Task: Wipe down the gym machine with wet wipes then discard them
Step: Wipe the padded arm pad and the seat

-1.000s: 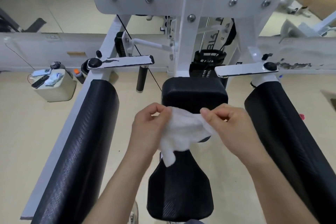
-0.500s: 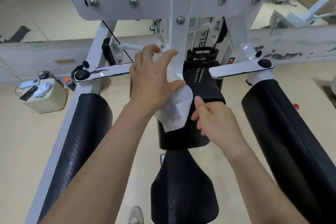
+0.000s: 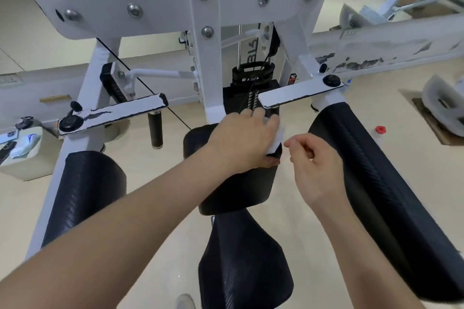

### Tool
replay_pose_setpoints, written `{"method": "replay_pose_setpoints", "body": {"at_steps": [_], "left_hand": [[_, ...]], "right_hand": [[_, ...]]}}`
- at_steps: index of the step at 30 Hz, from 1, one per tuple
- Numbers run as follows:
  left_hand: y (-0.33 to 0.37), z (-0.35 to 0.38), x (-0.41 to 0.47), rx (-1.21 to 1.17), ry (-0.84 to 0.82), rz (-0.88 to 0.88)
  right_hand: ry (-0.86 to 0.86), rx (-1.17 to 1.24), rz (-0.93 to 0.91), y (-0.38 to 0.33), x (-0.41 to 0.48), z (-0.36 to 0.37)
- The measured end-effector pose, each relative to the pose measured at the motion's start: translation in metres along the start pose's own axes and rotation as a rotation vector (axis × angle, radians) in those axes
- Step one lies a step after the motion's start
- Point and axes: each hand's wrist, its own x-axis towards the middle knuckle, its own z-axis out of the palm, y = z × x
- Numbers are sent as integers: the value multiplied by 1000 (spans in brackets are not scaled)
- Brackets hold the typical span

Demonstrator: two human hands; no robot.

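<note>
Left hand (image 3: 241, 143) lies over the top edge of the black chest pad (image 3: 238, 190), holding a wet wipe (image 3: 275, 138) between its fingers above and its thumb below and pressing it to the vinyl. Right hand (image 3: 316, 165) hovers just beside the wipe, fingers loosely curled, holding nothing and touching nothing.

From the head camera, the job looks barely begun. The wipe is on the first pad only. The seat (image 3: 243, 266) below, the long arm pad on the left (image 3: 82, 190), its twin on the right (image 3: 391, 195) and the white frame of the gym machine (image 3: 155, 5) show no sign of wiping, though damp streaks would be hard to see here. Discarding is still ahead. A pale container (image 3: 22, 158) stands on the floor at far left; whether it is a bin I cannot tell.

Only a corner of the wipe shows past the fingers: white, thin, crumpled and soft, clean as far as can be seen.
</note>
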Motion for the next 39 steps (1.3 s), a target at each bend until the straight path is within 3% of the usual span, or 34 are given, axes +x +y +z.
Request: {"method": "replay_pose_setpoints", "body": {"at_steps": [2,5,7,9,14,17,19,24,27,30,32,36,39], "left_hand": [[23,4,9,184,9,95],[51,31,-8,493,-114,329],[47,52,-36,519,-130,334],[36,60,-57,417,-46,280],[10,53,-60,223,355,139],[-13,35,-53,78,335,-94],[-25,30,-57,-42,278,-182],[-27,60,-103,-383,401,-416],[8,78,-108,-724,520,-594],[18,79,-106,-823,522,-700],[9,71,-105,-711,502,-630],[1,46,-78,-220,357,-401],[6,26,-68,-368,298,-247]], "right_hand": [[16,41,41,3,3,-1],[-26,131,132,4,9,-8],[-66,129,112,3,13,-13],[-99,98,33,-2,16,-13],[-137,87,-131,-9,4,9],[-149,-60,-195,-2,-7,23],[-179,-237,-342,-10,-6,30],[-341,-453,-627,-35,15,44],[-296,-637,-767,-27,-3,61],[-216,-585,-869,-15,-19,67],[-188,-459,-847,-18,-19,64],[-276,-341,-827,-27,-4,63],[-208,-252,-747,2,11,46]]}}
